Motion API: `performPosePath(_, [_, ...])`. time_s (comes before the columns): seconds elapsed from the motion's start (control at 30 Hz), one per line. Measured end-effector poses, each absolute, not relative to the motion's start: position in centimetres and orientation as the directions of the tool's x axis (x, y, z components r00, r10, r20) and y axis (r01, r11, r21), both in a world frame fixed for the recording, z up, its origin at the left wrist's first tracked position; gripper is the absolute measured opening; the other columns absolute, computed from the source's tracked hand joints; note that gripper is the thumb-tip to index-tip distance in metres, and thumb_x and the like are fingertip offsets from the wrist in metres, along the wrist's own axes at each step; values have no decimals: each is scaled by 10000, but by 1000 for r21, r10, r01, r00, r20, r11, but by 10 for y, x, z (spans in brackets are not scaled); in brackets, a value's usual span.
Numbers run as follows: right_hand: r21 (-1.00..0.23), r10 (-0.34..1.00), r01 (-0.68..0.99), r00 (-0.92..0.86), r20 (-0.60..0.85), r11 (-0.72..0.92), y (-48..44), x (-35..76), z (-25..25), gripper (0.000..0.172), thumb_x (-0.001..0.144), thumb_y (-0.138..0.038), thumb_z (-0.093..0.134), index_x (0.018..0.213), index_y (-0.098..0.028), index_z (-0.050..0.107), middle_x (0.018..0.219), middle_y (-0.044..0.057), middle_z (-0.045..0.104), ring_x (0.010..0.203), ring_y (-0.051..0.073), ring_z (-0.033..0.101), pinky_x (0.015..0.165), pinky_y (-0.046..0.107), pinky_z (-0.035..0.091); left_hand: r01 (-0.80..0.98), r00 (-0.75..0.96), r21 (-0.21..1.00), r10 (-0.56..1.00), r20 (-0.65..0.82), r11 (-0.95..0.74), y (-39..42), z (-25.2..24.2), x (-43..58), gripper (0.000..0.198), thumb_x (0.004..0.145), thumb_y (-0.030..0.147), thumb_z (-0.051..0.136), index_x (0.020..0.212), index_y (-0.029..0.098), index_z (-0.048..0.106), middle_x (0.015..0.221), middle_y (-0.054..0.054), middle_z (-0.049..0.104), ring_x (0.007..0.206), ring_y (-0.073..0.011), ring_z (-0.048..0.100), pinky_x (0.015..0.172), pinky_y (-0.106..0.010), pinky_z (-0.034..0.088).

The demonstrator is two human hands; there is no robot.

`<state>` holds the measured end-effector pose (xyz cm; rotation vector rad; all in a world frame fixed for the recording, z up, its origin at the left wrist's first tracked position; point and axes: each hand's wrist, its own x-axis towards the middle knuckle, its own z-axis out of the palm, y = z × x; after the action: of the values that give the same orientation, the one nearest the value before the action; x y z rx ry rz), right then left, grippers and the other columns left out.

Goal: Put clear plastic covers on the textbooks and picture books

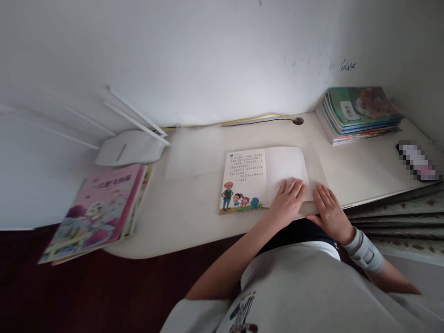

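Observation:
An open picture book (248, 178) lies on the white desk (187, 203), its left page showing text and cartoon figures, its right page blank white. My left hand (287, 200) rests flat on the lower part of the right page, fingers stretched out. Just to the right of the book's edge, my right hand (329, 213) lies flat on the desk with fingers extended. A grey band wraps my right wrist. Neither hand holds anything.
A stack of books (359, 115) sits at the back right corner. A pink picture book (100, 208) overhangs the desk's left edge. A white router (130, 145) with antennas stands at back left. A dark phone-like object (418, 162) lies at far right. Cables (256, 119) run along the wall.

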<state>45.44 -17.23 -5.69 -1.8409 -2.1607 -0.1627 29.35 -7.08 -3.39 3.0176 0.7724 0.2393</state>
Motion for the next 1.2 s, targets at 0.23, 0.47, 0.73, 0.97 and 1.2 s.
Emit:
performPosePath(0.23, [-116,945,979,-125,302,166,-175,457,-56,717,882,-554,373,1366,-26,356,1388,244,404,1339,316,309,1048,506,332,451,856,167,478,198,-877,-76,-37,305,480,932,333,364,1331,66,386,1389,-189,437,1329,-251,348,1088,-464,274])
performPosePath(0.47, [-63,947,981,-159,280,183,-161,447,-34,620,886,-492,428,1344,-74,425,1416,227,374,1351,321,283,1071,529,265,704,466,371,787,404,-606,-45,-26,224,480,923,304,360,1379,156,326,1393,-171,438,1347,-258,317,1097,-509,243])
performPosePath(0.73, [14,930,934,-356,93,357,-101,415,-16,655,802,-519,568,1339,-160,460,1391,214,416,1281,382,375,999,552,335,624,-7,777,993,114,-85,-31,-47,149,506,870,397,458,1324,180,405,1209,-151,602,1123,-252,569,959,-444,440])
performPosePath(0.97, [-3,925,928,-372,82,373,-101,418,-28,658,796,-530,568,1316,-134,489,1335,252,460,1257,362,413,998,484,361,32,-47,996,996,82,-80,-27,-23,163,509,803,414,529,1260,200,464,1217,-110,611,1081,-246,601,886,-413,504])
performPosePath(1.2, [-9,902,906,-421,97,424,-98,420,-21,626,819,-538,531,1328,-178,471,1400,183,416,1285,332,379,1012,483,347,503,339,800,926,164,-326,-31,-53,165,393,711,362,646,1076,218,621,1061,-102,684,973,-304,642,821,-486,534])
